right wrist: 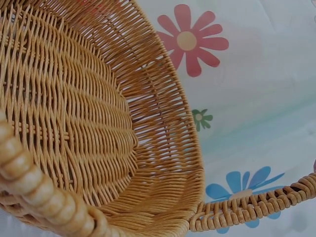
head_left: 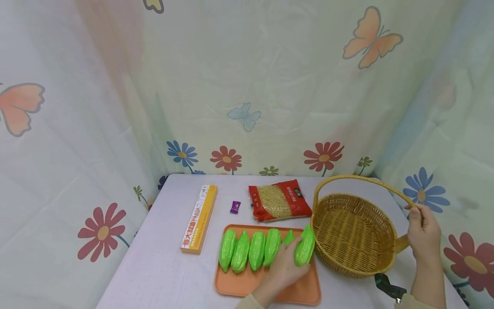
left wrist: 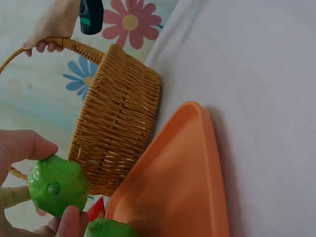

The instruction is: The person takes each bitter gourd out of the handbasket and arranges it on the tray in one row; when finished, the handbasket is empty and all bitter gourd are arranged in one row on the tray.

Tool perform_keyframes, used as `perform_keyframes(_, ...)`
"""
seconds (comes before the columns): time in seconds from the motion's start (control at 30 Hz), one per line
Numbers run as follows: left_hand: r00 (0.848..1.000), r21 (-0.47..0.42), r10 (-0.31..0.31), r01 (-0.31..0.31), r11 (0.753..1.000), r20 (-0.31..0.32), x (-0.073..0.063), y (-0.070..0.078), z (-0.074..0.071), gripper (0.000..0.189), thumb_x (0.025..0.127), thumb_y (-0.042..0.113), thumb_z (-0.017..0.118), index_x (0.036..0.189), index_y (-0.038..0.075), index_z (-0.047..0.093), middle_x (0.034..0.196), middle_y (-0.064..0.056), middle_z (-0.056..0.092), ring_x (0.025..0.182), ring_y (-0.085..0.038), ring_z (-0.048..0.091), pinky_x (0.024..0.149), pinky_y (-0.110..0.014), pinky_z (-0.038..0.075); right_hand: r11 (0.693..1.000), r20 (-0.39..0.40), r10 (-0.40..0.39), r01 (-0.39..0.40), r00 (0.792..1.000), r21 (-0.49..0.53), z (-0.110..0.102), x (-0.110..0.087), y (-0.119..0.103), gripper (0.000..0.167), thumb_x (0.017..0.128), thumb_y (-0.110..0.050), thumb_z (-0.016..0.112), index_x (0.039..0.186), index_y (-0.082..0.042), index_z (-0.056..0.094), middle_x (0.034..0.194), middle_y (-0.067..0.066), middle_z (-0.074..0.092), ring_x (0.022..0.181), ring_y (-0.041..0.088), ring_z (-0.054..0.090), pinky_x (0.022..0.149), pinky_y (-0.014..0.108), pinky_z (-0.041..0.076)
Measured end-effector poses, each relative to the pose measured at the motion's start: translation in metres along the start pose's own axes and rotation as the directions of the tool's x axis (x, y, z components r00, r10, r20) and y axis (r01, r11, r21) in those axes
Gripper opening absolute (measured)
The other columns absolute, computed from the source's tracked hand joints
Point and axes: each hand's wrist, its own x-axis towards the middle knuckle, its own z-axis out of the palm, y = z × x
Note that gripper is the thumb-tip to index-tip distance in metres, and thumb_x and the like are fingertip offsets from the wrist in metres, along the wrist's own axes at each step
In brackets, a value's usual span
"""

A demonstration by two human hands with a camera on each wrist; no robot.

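My left hand (head_left: 285,264) grips a shiny green, ridged bitter melon (head_left: 305,246) between thumb and fingers, over the right end of an orange tray (head_left: 239,284). In the left wrist view the bitter melon's (left wrist: 57,185) blunt end faces the camera. Several more bitter melons (head_left: 256,251) lie side by side on the tray; one is partly hidden behind my hand. My right hand (head_left: 424,229) holds the arched handle (head_left: 356,177) of a woven wicker basket (head_left: 347,271) on its right side. The basket tilts, and its woven inside (right wrist: 64,103) shows bare.
A red bag of pasta (head_left: 279,201) lies behind the tray. Left of it are a small purple wrapped candy (head_left: 235,207) and a long yellow-and-white pasta box (head_left: 198,219). A dark device (head_left: 390,288) sits by my right wrist. Printed curtains surround the table.
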Motion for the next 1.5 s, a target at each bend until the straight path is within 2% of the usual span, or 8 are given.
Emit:
perform_keyframes(0.17, 1.0, 0.072, 0.016, -0.015, 0.997, -0.01, 0.0, -0.001, 0.003, 0.073, 0.068, 0.033, 0.073, 0.134, 0.038, 0.041, 0.1, -0.002, 0.049, 0.078, -0.013, 0.05, 0.059, -0.03, 0.043, 0.999, -0.02, -0.034, 0.035, 0.999, 0.016, 0.001, 0.002, -0.001, 0.017, 0.097, -0.021, 0.041, 0.091, -0.026, 0.056, 0.066, -0.007, 0.036, 0.065, 0.006, 0.033, 0.061, 0.017, 0.026)
perform_keyframes(0.27, 0.999, 0.163, 0.032, -0.027, 0.986, -0.027, 0.0, -0.001, 0.005, 0.068, 0.07, 0.035, 0.071, 0.132, 0.036, 0.044, 0.097, -0.002, 0.048, 0.076, -0.013, 0.048, 0.057, -0.029, 0.041, 0.999, -0.016, -0.034, 0.034, 0.999, 0.017, 0.002, 0.002, -0.001, 0.017, 0.097, -0.021, 0.041, 0.09, -0.029, 0.055, 0.066, -0.007, 0.036, 0.064, 0.006, 0.033, 0.061, 0.017, 0.026)
perform_keyframes(0.43, 0.996, 0.328, 0.065, -0.043, 0.944, -0.058, 0.001, 0.0, 0.01, 0.061, 0.071, 0.04, 0.069, 0.127, 0.032, 0.049, 0.1, -0.006, 0.05, 0.082, -0.017, 0.052, 0.058, -0.033, 0.042, 0.999, -0.009, -0.039, 0.039, 0.999, 0.027, 0.001, 0.002, -0.001, 0.019, 0.097, -0.019, 0.041, 0.091, -0.028, 0.056, 0.065, -0.007, 0.036, 0.063, 0.005, 0.033, 0.059, 0.016, 0.026)
perform_keyframes(0.57, 0.991, 0.412, 0.11, -0.069, 0.909, -0.078, 0.001, 0.0, 0.014, 0.059, 0.07, 0.039, 0.069, 0.125, 0.031, 0.05, 0.096, -0.006, 0.05, 0.078, -0.017, 0.052, 0.053, -0.03, 0.039, 1.0, -0.009, -0.024, 0.024, 1.0, 0.019, 0.0, 0.002, -0.001, 0.019, 0.097, -0.021, 0.04, 0.09, -0.031, 0.054, 0.064, -0.006, 0.035, 0.062, 0.006, 0.033, 0.059, 0.017, 0.026)
perform_keyframes(0.83, 0.988, 0.47, 0.128, -0.072, 0.88, -0.088, 0.001, 0.002, 0.02, 0.058, 0.066, 0.038, 0.071, 0.12, 0.033, 0.05, 0.091, -0.003, 0.045, 0.074, -0.014, 0.047, 0.05, -0.028, 0.033, 1.0, 0.019, 0.014, -0.014, 1.0, -0.008, -0.001, 0.002, -0.002, 0.017, 0.098, -0.025, 0.039, 0.092, -0.033, 0.053, 0.066, -0.005, 0.034, 0.063, 0.007, 0.032, 0.058, 0.019, 0.026)
perform_keyframes(1.0, 0.986, 0.555, 0.149, -0.084, 0.828, -0.073, 0.001, 0.001, 0.022, 0.057, 0.065, 0.047, 0.069, 0.117, 0.035, 0.051, 0.09, -0.003, 0.047, 0.076, -0.013, 0.046, 0.049, -0.027, 0.031, 1.0, 0.0, 0.002, -0.002, 1.0, -0.006, 0.0, 0.001, 0.001, 0.017, 0.098, -0.024, 0.04, 0.091, -0.032, 0.053, 0.066, -0.005, 0.035, 0.063, 0.007, 0.032, 0.059, 0.018, 0.026)
perform_keyframes(1.23, 0.986, 0.641, 0.158, -0.087, 0.762, -0.054, 0.004, -0.001, 0.029, 0.045, 0.065, 0.052, 0.067, 0.102, 0.027, 0.06, 0.082, 0.001, 0.046, 0.075, -0.013, 0.043, 0.052, -0.027, 0.031, 1.0, 0.014, 0.018, -0.018, 1.0, -0.019, -0.001, 0.001, 0.0, 0.017, 0.098, -0.025, 0.038, 0.093, -0.031, 0.053, 0.067, -0.005, 0.034, 0.065, 0.007, 0.032, 0.06, 0.019, 0.025)
perform_keyframes(1.5, 0.979, 0.686, 0.199, -0.11, 0.719, -0.05, 0.008, -0.005, 0.032, 0.056, 0.065, 0.052, 0.068, 0.115, 0.03, 0.054, 0.085, 0.001, 0.044, 0.08, -0.014, 0.041, 0.054, -0.026, 0.03, 1.0, -0.018, -0.02, 0.021, 1.0, 0.005, 0.001, 0.0, 0.001, 0.017, 0.098, -0.022, 0.04, 0.09, -0.027, 0.054, 0.065, -0.006, 0.034, 0.065, 0.006, 0.033, 0.062, 0.019, 0.025)
